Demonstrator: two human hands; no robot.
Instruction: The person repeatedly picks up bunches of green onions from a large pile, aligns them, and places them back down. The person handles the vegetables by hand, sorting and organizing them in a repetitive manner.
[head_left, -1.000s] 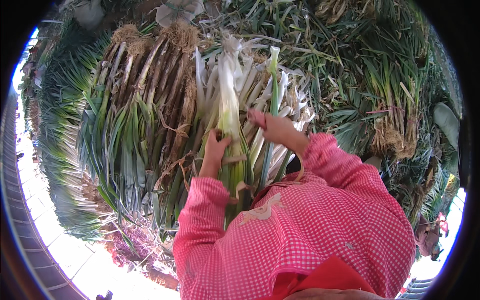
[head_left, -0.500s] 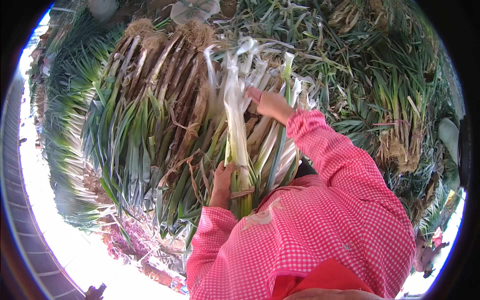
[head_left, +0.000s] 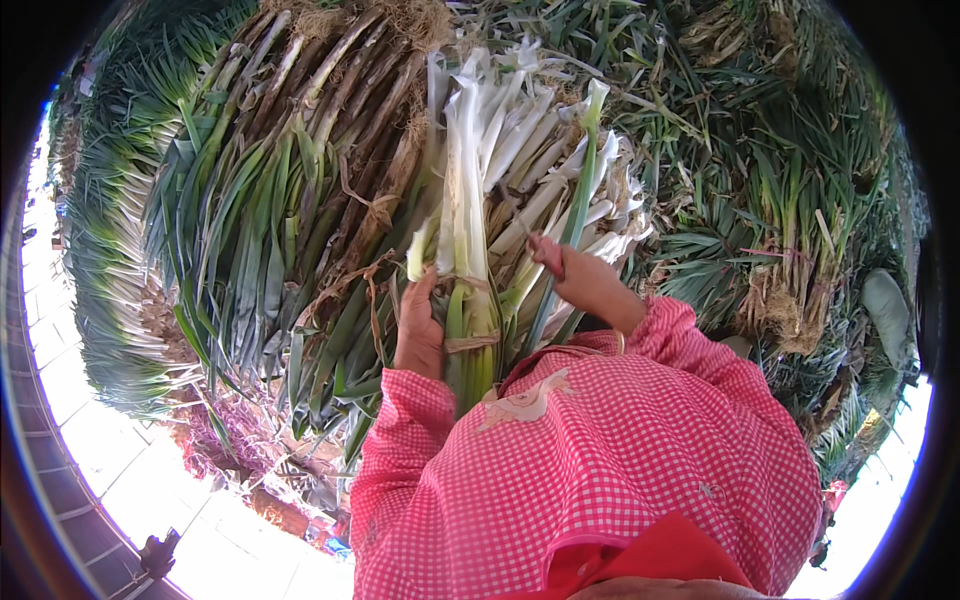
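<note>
My left hand [head_left: 418, 325] is closed round a pale green leek piece [head_left: 421, 248] whose tip sticks up past my thumb, at the left side of a leek bunch [head_left: 463, 200]. The bunch's white shafts point away from me, and a dry leaf band [head_left: 472, 343] circles its green part. To the right, my right hand [head_left: 592, 288] grips a small knife [head_left: 546, 254] by its reddish handle; the thin blade points up and left over the shafts. Just beside that hand lies a leek with a green leaf [head_left: 580, 190] among other whitish stalks [head_left: 530, 135].
Untrimmed leeks [head_left: 300, 150] with brown roots lie in a heap on the left. Beyond them runs a stacked row of leeks [head_left: 135, 220]. Loose green leaves [head_left: 700, 130] cover the right side, where a rooted bundle [head_left: 790, 270] lies. Pink strands [head_left: 245, 440] are scattered at lower left.
My right hand with the knife has drawn back toward me and slightly right, away from the white shafts. A pale leek piece now shows in my left hand. The view has shifted a little.
</note>
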